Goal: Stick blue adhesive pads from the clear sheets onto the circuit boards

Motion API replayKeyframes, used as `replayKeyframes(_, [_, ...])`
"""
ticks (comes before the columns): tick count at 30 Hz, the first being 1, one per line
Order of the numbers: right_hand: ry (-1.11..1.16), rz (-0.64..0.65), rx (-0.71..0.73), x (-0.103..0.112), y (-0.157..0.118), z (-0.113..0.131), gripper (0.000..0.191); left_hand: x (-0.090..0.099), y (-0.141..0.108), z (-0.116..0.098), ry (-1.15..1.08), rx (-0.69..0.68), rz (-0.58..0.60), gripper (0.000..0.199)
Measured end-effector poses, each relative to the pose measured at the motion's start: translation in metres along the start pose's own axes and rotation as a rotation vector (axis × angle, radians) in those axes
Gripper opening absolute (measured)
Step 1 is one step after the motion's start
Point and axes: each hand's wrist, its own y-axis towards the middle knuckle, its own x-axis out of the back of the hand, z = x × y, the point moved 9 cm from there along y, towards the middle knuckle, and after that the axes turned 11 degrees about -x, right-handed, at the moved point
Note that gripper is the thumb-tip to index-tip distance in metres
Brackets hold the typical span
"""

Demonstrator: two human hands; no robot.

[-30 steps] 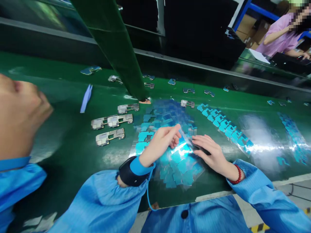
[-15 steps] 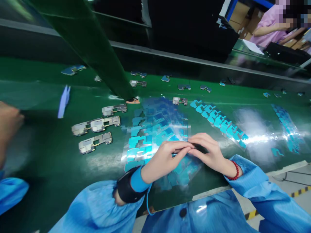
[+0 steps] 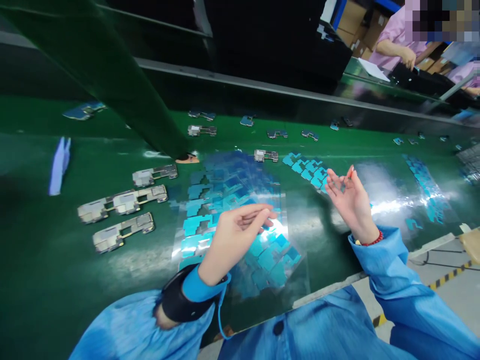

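Observation:
My left hand [image 3: 240,232] is closed over a sheet of blue film pieces [image 3: 279,250], thumb pressed towards the fingers; anything within the pinch is hidden. My right hand [image 3: 348,202] is raised, palm up, near the end of a strip of bright blue stickers [image 3: 305,167]. Its fingers are loosely bent and apart from the thumb, and nothing shows in them. Under and beyond my left hand, overlapping clear sheets with blue cut-outs [image 3: 198,205] are spread. Left of the sheets lie silver-shielded circuit boards [image 3: 123,232], with another board [image 3: 266,155] past their far edge.
A green post [image 3: 131,95] slants down to the green bench. Small boards [image 3: 277,134] lie scattered along the back strip. Lilac tweezer-like strips [image 3: 60,165] are at left, another sticker sheet [image 3: 423,190] at right. A person in pink [image 3: 393,40] works across the bench.
My hands, which met over the sheets, have come apart. The right hand has moved right and up, turning palm up; the left stays over the sheets. The other person's hand at far left has left view.

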Motion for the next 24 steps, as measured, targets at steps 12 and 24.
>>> replayKeyframes(12, [-0.347, 0.249, 0.027, -0.034, -0.024, -0.031, 0.051, -0.004, -0.002, 0.009, -0.17, 0.088, -0.023, 0.051])
replayKeyframes(24, [-0.8, -0.39, 0.126, 0.225, -0.005, 0.142, 0.049, -0.013, -0.001, -0.013, 0.251, -0.044, 0.165, 0.054])
